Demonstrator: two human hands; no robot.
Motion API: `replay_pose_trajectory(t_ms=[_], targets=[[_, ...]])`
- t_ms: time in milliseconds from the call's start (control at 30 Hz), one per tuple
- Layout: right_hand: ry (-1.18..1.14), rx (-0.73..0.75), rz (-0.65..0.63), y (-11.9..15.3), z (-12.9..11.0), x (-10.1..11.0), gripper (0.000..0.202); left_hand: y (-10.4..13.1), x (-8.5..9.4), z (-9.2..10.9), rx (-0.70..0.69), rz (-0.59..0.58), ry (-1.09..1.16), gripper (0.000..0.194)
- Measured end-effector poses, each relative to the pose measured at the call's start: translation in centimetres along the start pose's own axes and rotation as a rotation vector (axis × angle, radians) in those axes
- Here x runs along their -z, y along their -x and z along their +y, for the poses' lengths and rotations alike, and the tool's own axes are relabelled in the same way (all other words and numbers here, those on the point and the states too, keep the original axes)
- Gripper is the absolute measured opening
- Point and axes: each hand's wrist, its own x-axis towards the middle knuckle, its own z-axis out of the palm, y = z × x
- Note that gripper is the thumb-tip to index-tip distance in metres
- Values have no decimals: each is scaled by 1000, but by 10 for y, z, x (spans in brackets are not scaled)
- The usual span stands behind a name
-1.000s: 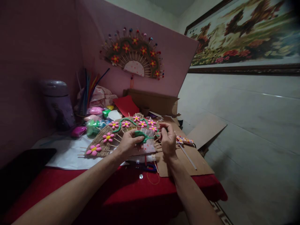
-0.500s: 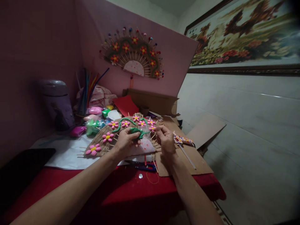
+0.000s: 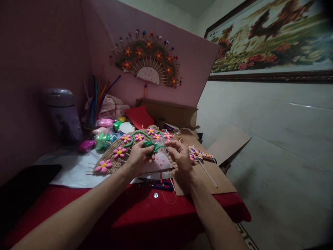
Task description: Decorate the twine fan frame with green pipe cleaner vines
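Observation:
My left hand [image 3: 137, 157] is closed around a lump of green clay [image 3: 153, 147] partly wrapped in clear plastic. The fingers of my right hand [image 3: 179, 152] pinch at the thin tip drawn out from the clay's right side. Both hands are above a fan-shaped woven piece [image 3: 111, 152] lying on the table. Pink clay flowers [image 3: 119, 152] with yellow centres and a wavy green strand [image 3: 133, 138] decorate it. A white dotted panel [image 3: 161, 161] forms its lower middle, partly behind my left hand.
Blue-handled scissors [image 3: 166, 185] lie at the red table's [image 3: 156, 222] front. Bagged clay [image 3: 102, 139] and a purple flask [image 3: 63, 116] stand left. Cardboard [image 3: 226, 182] lies right, with a metal strip [image 3: 208, 174] on it. A finished fan [image 3: 148, 62] hangs on the pink board behind.
My right hand has moved left and slightly down, closer to the green clay, and its fingers now meet the clay's tip. My left hand has barely moved.

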Motion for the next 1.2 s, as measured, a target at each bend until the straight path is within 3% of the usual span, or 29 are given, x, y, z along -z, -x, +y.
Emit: replay_pose_trajectory(t_ms=[100,200,367,500,667,800,900,1033,1200], targets=[[-33,-9,51,0,-1,0,17,0,-1,1,13,0,12,24],[31,-39,-37,0,-2,0,20,1,-2,1,10,5,3,25],[-44,-71,-5,0,-2,0,21,2,-3,3,11,21,3,23],[-37,-128,-89,-1,-1,0,23,3,-4,4,18,18,-7,23],[-46,-206,-67,-2,0,2,23,4,-4,3,20,9,-44,22],[-118,-247,-147,-1,-4,4,27,3,-3,3,17,13,-21,22],[-112,-235,-194,1,-7,4,34,2,-2,3,10,14,-11,21],[-18,-190,-164,0,-2,3,39,1,-1,3,7,14,-12,22],[54,-50,-102,-2,4,1,29,1,-1,1,45,-14,-37,22]])
